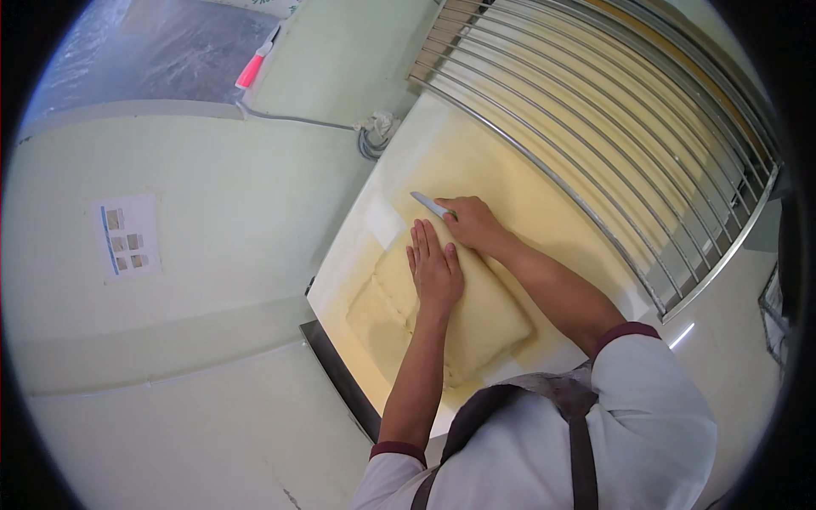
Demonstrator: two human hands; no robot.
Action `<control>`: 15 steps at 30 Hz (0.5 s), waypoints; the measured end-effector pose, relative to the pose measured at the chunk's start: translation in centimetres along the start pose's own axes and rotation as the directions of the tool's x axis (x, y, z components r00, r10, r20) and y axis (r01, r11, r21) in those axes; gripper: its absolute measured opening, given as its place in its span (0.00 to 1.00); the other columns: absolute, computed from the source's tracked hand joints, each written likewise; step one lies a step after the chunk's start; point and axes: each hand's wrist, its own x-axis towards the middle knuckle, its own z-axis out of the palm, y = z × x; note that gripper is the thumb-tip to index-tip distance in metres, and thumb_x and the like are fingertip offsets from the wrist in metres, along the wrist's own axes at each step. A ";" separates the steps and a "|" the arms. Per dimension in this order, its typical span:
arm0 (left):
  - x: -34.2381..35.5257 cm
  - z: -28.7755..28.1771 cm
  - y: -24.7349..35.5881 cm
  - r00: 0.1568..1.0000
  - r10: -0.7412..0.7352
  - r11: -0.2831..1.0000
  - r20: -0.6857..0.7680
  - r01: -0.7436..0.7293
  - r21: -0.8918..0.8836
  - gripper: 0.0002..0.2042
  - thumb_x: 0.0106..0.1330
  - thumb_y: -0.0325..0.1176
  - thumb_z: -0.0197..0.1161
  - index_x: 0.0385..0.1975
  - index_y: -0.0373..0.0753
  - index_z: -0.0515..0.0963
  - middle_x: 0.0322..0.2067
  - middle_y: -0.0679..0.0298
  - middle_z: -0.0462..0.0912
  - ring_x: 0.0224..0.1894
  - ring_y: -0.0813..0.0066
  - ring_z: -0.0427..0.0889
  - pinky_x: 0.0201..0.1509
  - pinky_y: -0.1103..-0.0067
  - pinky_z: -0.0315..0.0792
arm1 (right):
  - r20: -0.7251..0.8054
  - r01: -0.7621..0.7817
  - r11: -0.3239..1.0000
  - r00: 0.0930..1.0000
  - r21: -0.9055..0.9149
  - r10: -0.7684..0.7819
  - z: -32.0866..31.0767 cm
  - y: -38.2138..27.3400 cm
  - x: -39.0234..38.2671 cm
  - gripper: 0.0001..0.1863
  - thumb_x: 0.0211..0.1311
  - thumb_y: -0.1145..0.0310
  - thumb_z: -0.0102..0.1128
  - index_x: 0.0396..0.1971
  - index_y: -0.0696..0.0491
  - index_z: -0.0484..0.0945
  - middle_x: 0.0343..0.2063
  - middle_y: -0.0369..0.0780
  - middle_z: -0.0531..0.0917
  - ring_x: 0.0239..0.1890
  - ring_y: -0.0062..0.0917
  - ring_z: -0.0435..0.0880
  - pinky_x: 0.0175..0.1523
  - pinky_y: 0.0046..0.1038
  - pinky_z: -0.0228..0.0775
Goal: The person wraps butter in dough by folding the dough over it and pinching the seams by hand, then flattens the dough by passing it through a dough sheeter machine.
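Observation:
A thick, pale yellow slab of dough (487, 310) lies on the white machine belt (348, 272), which is dusted yellow. Its left part looks lower and flatter, with an uneven seam near my left forearm. My left hand (437, 270) rests flat on top of the dough, fingers stretched toward the far end. Just right of those fingertips, my right hand (473, 223) grips a knife (427, 203) by its handle, mostly covered by my fingers. The grey blade points to the far left, at the dough's far end. Whether the blade touches the dough, I cannot tell.
A curved metal bar guard (586, 225) rises over the belt's far right part. Along the left runs a pale wall (221, 221) with a printed sheet (130, 239) on it. A coiled cable (371, 140) hangs beyond the belt, and a pink-handled tool (253, 66) hangs farther back.

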 end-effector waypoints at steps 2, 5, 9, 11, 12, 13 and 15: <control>-0.1 0.0 -0.3 1.000 -0.018 1.000 0.000 0.018 0.015 0.29 0.72 0.39 0.40 0.69 0.32 0.48 0.70 0.47 0.48 0.73 0.53 0.44 0.73 0.58 0.39 | 0.021 0.011 0.998 1.000 -0.063 -0.010 -0.2 -0.4 -0.7 0.20 0.58 0.72 0.54 0.51 0.54 0.77 0.37 0.50 0.83 0.38 0.44 0.82 0.46 0.36 0.73; -0.2 0.0 -0.3 0.999 -0.022 1.000 -0.023 0.022 0.003 0.28 0.72 0.40 0.40 0.69 0.32 0.49 0.70 0.47 0.48 0.73 0.52 0.44 0.73 0.58 0.39 | 0.039 0.057 0.992 0.998 -0.113 -0.052 -0.6 0.3 -2.7 0.19 0.57 0.71 0.54 0.51 0.54 0.78 0.35 0.51 0.82 0.37 0.44 0.81 0.45 0.38 0.73; -0.1 0.4 0.3 1.000 -0.008 1.000 -0.030 0.008 0.018 0.28 0.72 0.40 0.40 0.69 0.32 0.49 0.70 0.47 0.48 0.73 0.52 0.45 0.73 0.58 0.39 | 0.015 0.087 0.995 0.996 -0.058 -0.087 -0.5 -0.5 -1.2 0.19 0.58 0.71 0.53 0.50 0.54 0.78 0.34 0.52 0.82 0.36 0.45 0.81 0.44 0.40 0.72; -0.2 0.4 -0.1 1.000 -0.009 1.000 -0.028 0.010 0.020 0.28 0.72 0.40 0.40 0.68 0.32 0.50 0.70 0.48 0.48 0.73 0.52 0.45 0.73 0.58 0.39 | 0.046 0.053 0.996 0.998 -0.072 -0.049 -0.6 -0.9 -1.2 0.19 0.57 0.71 0.54 0.50 0.54 0.79 0.34 0.52 0.82 0.36 0.45 0.81 0.44 0.40 0.72; 0.0 0.5 -0.2 0.999 -0.002 1.000 -0.040 0.003 0.017 0.29 0.71 0.40 0.42 0.68 0.32 0.50 0.70 0.48 0.49 0.73 0.53 0.46 0.73 0.59 0.40 | 0.075 0.019 0.996 0.997 -0.087 -0.013 -0.8 -0.9 -1.7 0.19 0.57 0.71 0.54 0.50 0.54 0.79 0.33 0.52 0.82 0.36 0.45 0.81 0.44 0.40 0.72; -0.1 0.7 -0.4 0.998 -0.003 1.000 -0.057 0.004 0.012 0.29 0.70 0.39 0.43 0.68 0.32 0.51 0.70 0.48 0.50 0.72 0.53 0.47 0.73 0.60 0.40 | 0.077 0.018 0.996 0.997 -0.090 -0.011 -1.0 -0.5 -2.9 0.19 0.57 0.71 0.54 0.50 0.54 0.79 0.33 0.52 0.82 0.36 0.45 0.81 0.44 0.40 0.72; 0.0 1.1 -0.7 0.998 0.011 1.000 -0.069 -0.010 0.022 0.29 0.70 0.39 0.43 0.68 0.32 0.51 0.69 0.48 0.50 0.72 0.52 0.48 0.73 0.59 0.41 | 0.044 0.112 0.992 0.993 -0.060 -0.110 -2.4 0.6 -6.3 0.19 0.57 0.71 0.54 0.49 0.54 0.79 0.33 0.52 0.82 0.36 0.46 0.81 0.45 0.40 0.72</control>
